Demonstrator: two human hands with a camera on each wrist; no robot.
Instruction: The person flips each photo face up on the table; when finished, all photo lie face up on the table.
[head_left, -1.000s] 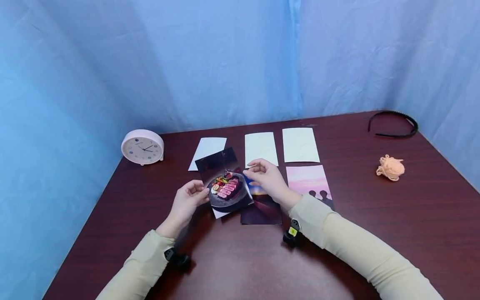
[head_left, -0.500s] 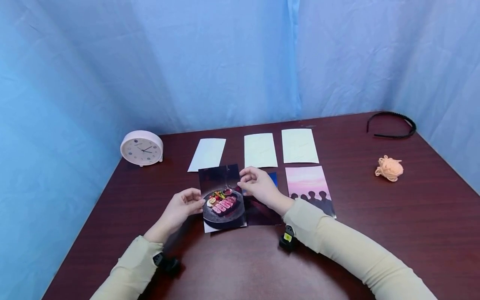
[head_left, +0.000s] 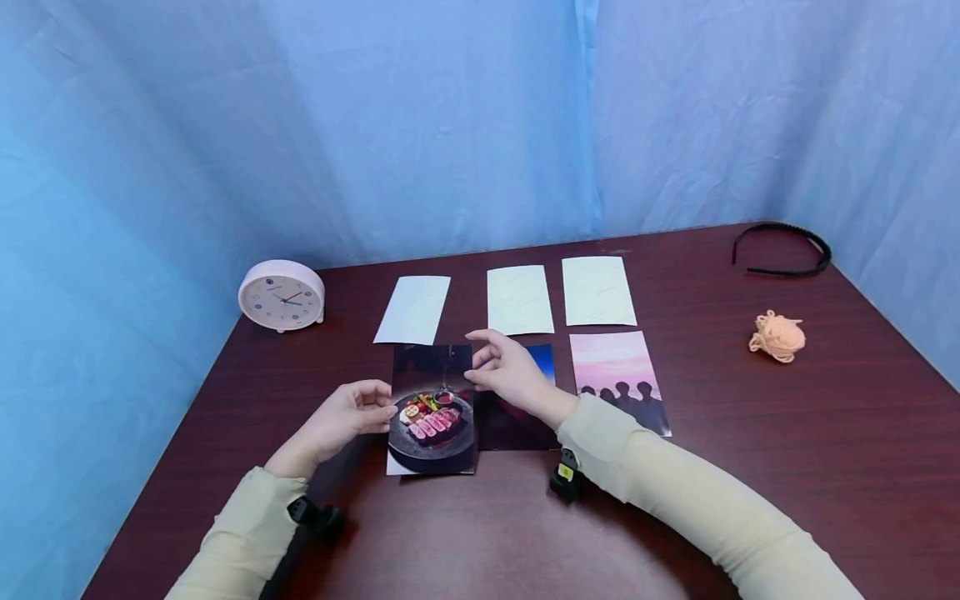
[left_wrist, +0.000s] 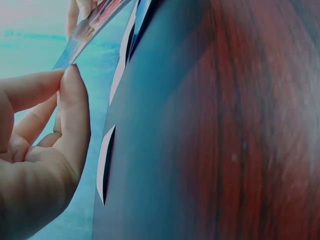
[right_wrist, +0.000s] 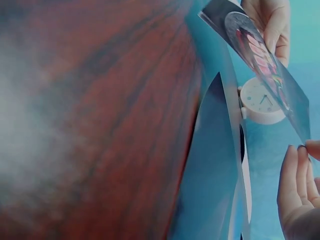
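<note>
The clock (head_left: pixel 282 295) stands at the far left of the desk (head_left: pixel 465 533), well left of the food photo (head_left: pixel 432 410) and close to the desk's left edge. Bare desk lies between clock and photo. The left hand (head_left: pixel 347 418) pinches the food photo's left edge between thumb and fingers; the left wrist view shows the fingertips (left_wrist: pixel 70 80) meeting on the thin edge. The photo is held just above the desk, its near edge close to the surface and a wide bare stretch of desk nearer the person. Behind the photo lies a white card (head_left: pixel 413 309), its near edge just beyond the photo's far edge. The right hand (head_left: pixel 507 372) pinches the photo's right edge near the top, fingers loosely bent. Under that hand, just right of the food photo, lies a dark photo (head_left: pixel 517 408) with a blue top. Behind it is a second white card (head_left: pixel 520 299). Further right lie a pink photo (head_left: pixel 618 380) and a third card (head_left: pixel 597 290). Well right of the photos, yarn (head_left: pixel 777 336) and a headband (head_left: pixel 782 247) sit near the right edge, with open desk between.
</note>
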